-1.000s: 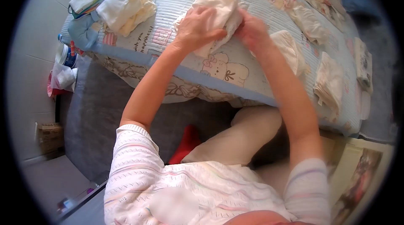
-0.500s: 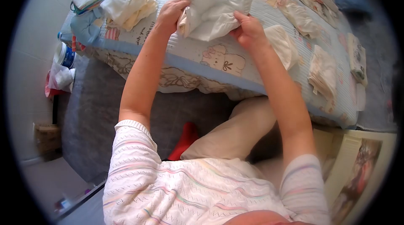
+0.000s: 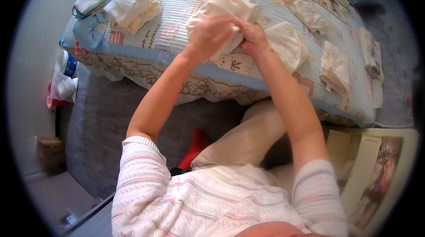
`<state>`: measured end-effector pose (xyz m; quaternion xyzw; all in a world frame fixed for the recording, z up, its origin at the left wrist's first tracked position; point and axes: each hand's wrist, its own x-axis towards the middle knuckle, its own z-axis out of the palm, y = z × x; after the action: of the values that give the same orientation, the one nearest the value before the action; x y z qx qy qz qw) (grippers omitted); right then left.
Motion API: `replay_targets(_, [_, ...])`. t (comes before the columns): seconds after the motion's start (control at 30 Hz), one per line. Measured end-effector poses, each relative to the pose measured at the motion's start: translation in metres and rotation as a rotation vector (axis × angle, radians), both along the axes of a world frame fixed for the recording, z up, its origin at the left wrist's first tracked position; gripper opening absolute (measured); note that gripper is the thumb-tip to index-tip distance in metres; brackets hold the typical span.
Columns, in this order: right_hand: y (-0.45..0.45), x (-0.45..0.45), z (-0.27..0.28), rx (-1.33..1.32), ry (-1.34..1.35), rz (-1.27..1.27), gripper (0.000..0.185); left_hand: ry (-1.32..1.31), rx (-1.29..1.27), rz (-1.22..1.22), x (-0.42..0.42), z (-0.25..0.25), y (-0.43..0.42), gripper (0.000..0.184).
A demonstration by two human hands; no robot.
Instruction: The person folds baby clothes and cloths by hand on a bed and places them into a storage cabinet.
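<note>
A crumpled cream-white cloth garment (image 3: 223,7) is bunched up above the near edge of the bed. My left hand (image 3: 209,35) lies across its front left side; motion smears the fingers. On the right, my right hand (image 3: 253,34) pinches the garment's edge between thumb and fingers. The two hands nearly meet at the thumb. Just right of them, a folded white cloth (image 3: 285,46) lies flat on the quilted mat. The garment's underside is hidden by my hands.
A stack of white and yellowish clothes (image 3: 133,9) lies at left beside a blue soft toy (image 3: 90,31). More folded cloths (image 3: 335,66) lie at right on the patterned mat (image 3: 177,22). A white-and-blue tub (image 3: 68,63) stands beyond the bed's left corner.
My left hand has moved right and down, from the garment's left edge onto its front. The garment, stretched between both hands before, is now bunched into a rounder shape.
</note>
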<state>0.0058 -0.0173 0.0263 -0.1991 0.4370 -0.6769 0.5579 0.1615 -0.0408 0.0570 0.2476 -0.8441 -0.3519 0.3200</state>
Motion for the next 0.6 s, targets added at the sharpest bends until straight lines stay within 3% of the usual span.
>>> replay_targets(0.07, [0.016, 0.005, 0.028, 0.002, 0.067, 0.0, 0.031, 0.439, 0.121, 0.224, 0.009, 0.002, -0.007, 0.034])
replay_targets(0.13, [0.041, 0.006, 0.053, -0.032, 0.107, 0.082, 0.036, 0.565, 0.397, 0.272, 0.025, 0.013, -0.004, 0.044])
replay_targets(0.23, [0.092, -0.014, 0.071, -0.101, 0.146, 0.271, 0.046, 0.613, 1.101, -0.11, 0.037, 0.005, 0.021, 0.051])
replay_targets(0.3, [0.132, -0.03, 0.068, -0.028, 0.129, 0.28, 0.044, 0.627, 1.38, -0.306, 0.024, -0.023, 0.055, 0.049])
replay_targets(0.43, [0.233, -0.065, 0.042, 0.01, 0.107, 0.026, 0.04, 0.409, 1.396, -0.375, -0.042, -0.02, 0.125, 0.04])
replay_targets(0.5, [0.287, -0.067, 0.023, 0.071, -0.084, -0.165, 0.043, 0.294, 1.453, -0.474, -0.071, -0.028, 0.151, 0.036])
replay_targets(0.6, [0.351, -0.065, 0.003, 0.054, -0.204, -0.252, 0.047, 0.097, 1.477, -0.583, -0.105, -0.04, 0.19, 0.036])
